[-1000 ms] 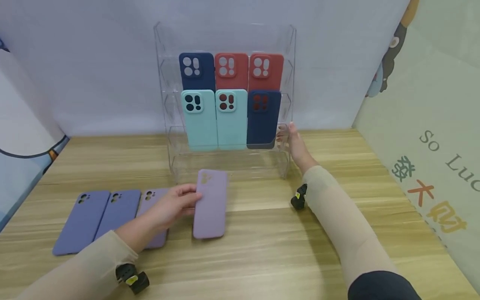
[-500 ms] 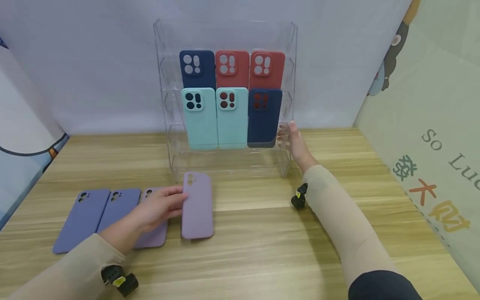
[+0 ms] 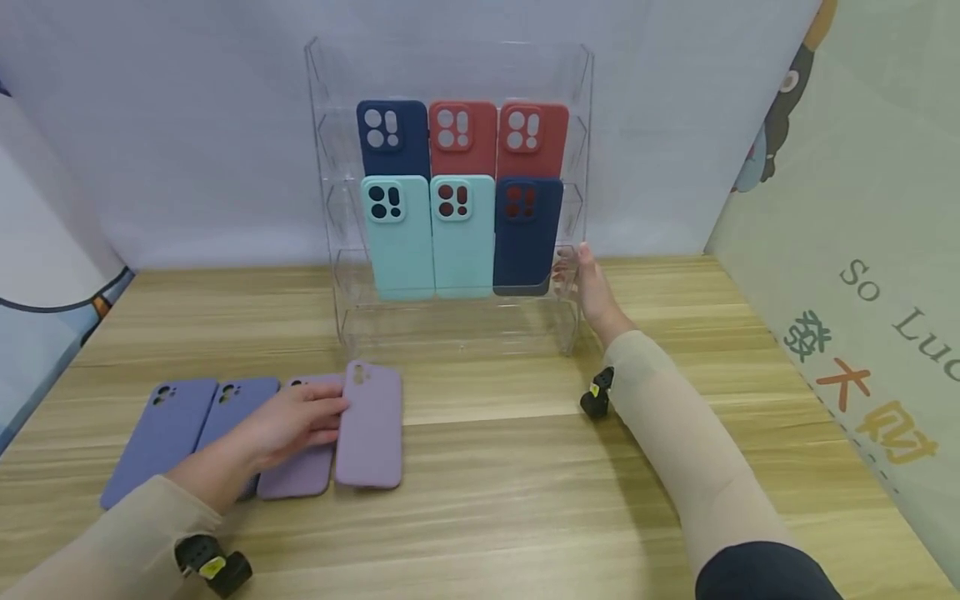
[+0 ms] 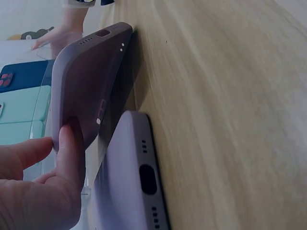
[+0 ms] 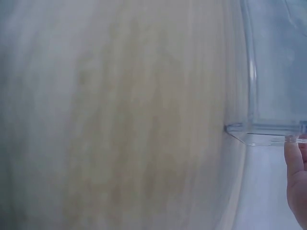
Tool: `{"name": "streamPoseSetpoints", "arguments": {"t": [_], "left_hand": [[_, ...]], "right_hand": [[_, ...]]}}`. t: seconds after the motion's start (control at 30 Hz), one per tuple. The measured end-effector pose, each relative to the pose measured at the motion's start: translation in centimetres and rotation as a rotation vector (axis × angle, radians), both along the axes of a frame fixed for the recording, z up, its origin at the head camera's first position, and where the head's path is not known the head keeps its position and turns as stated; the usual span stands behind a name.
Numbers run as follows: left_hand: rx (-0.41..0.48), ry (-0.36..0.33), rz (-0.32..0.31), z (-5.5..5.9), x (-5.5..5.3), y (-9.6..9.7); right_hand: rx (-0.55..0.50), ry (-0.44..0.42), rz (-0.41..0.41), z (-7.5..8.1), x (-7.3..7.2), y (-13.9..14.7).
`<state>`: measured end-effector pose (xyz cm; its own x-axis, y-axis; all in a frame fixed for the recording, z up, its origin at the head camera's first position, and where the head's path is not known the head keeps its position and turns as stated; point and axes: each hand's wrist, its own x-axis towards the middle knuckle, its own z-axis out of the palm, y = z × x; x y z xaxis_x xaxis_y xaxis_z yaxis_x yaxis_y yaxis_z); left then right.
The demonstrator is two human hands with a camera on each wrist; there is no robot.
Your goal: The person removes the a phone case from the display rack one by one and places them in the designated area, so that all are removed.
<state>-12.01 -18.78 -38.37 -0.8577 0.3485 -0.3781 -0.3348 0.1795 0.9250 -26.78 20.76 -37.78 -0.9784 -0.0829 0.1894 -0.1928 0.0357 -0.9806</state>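
My left hand pinches a light purple phone case by its left edge, thumb and fingers on either side. The left wrist view shows this held case tilted, its hollow inside facing the camera. Just left of it, another light purple phone case lies on the table, partly covered by the hand. My right hand grips the right side panel of a clear acrylic display rack, its fingers showing through the plastic. In the right wrist view, the fingers meet the rack's edge.
Two blue-purple phone cases lie at the left of the row on the wooden table. The rack holds two tiers of cases: navy and red behind, mint and navy in front. Curtains hang behind and beside the table.
My left hand has moved left and a little nearer with the light purple case, bringing it beside the row on the table. The right hand stays on the rack.
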Motion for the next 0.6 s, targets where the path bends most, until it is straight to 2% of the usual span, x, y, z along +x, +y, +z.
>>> {"name": "streamPoseSetpoints", "arguments": {"t": [0.13,0.37,0.6], "left_hand": [[-0.022,-0.012,-0.008,0.1,0.1,-0.6],[-0.067,-0.030,-0.059,0.8,0.3,-0.9],[-0.107,-0.061,-0.105,1.0,0.4,-1.6]], "right_hand": [[-0.003,0.006,0.000,0.0,0.1,-0.1],[-0.026,0.001,0.006,0.1,0.0,-0.1],[-0.002,0.003,0.000,0.1,0.1,-0.1]]}}
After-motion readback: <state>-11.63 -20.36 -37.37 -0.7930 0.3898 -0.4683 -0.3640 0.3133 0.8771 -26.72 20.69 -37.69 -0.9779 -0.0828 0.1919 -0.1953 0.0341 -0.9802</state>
